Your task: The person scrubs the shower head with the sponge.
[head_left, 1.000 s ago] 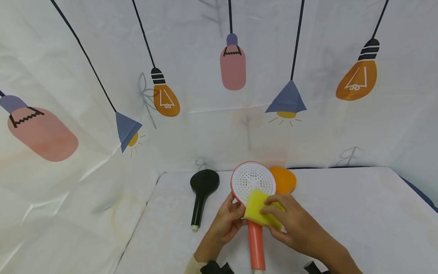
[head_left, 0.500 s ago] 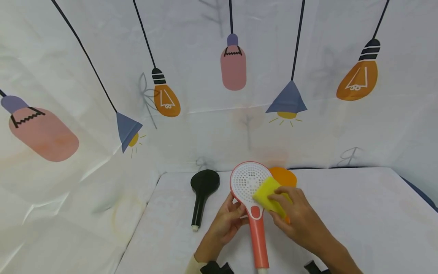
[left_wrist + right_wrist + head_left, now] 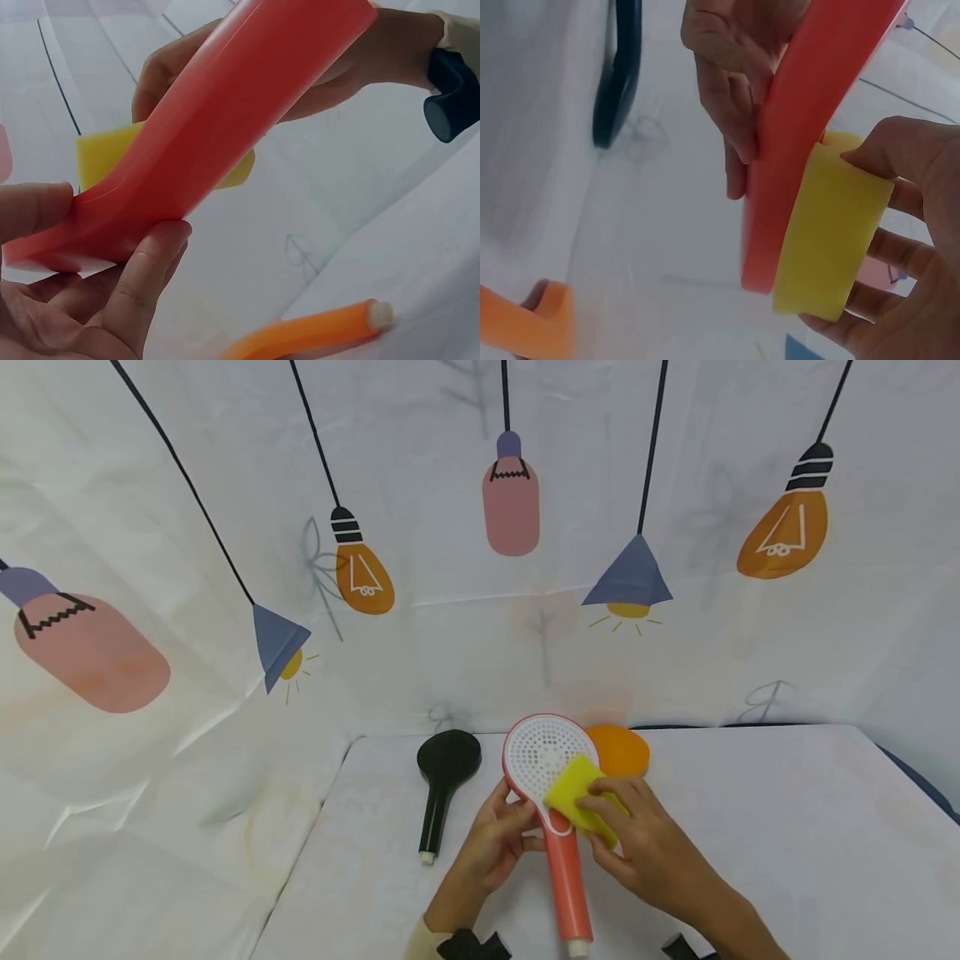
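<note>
A red hand shower head (image 3: pixel 567 885) with a white perforated face is raised in front of the person, its face toward the head camera. My left hand (image 3: pixel 498 843) grips it near the neck, thumb on the front edge and fingers behind. My right hand (image 3: pixel 637 827) pinches a yellow sponge (image 3: pixel 577 793) between thumb and fingers. The sponge lies against the lower right of the white face, overlapping the neck. In the right wrist view the sponge (image 3: pixel 832 232) sits flat along the front of the red shower head (image 3: pixel 795 135).
A dark green shower head (image 3: pixel 444 789) lies on the white table (image 3: pixel 765 827) to the left. Behind the red one lies an orange shower head (image 3: pixel 622 752), partly hidden. A white backdrop (image 3: pixel 450 652) with printed lamps rises at the table's far edge.
The sponge has moved from over the neck to the right edge of the face, then back down and left. The shower head's handle end has swung slightly right.
</note>
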The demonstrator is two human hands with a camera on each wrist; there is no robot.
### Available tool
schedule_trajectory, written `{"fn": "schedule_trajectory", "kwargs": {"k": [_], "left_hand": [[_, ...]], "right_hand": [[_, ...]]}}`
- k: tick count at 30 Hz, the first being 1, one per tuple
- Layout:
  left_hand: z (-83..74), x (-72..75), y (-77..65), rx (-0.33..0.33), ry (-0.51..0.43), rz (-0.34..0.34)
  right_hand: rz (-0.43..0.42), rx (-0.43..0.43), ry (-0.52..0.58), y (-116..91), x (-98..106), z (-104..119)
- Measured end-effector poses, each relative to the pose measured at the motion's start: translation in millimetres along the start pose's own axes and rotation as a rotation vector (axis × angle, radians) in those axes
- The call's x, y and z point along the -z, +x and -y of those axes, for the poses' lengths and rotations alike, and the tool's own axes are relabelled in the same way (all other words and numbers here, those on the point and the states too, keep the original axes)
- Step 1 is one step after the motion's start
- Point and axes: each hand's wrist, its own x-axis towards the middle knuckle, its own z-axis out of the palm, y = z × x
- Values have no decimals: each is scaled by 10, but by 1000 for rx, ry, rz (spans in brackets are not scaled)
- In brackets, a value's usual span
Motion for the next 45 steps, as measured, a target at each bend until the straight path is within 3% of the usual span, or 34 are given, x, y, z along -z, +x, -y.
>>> {"fn": "schedule_trajectory", "kwargs": {"k": [8, 12, 17, 28, 35, 40, 45], "left_hand": [[-10, 7, -2, -1, 26, -49], [-19, 28, -4, 3, 27, -99], [-31, 41, -2, -5, 23, -116], [-71, 110, -7, -28, -5, -224], [-101, 100, 5, -4, -30, -254], [-99, 100, 11, 30, -34, -267], [-81, 103, 9, 23, -40, -254]], "right_hand": [[3, 55, 83, -18, -1, 18], [44, 108, 117, -20, 10, 42], [96, 155, 233, -20, 56, 69], [134, 385, 505, -29, 105, 169], [213, 377, 581, -63, 124, 170], [161, 403, 549, -32, 42, 137], [126, 336, 485, -28, -45, 86]]}}
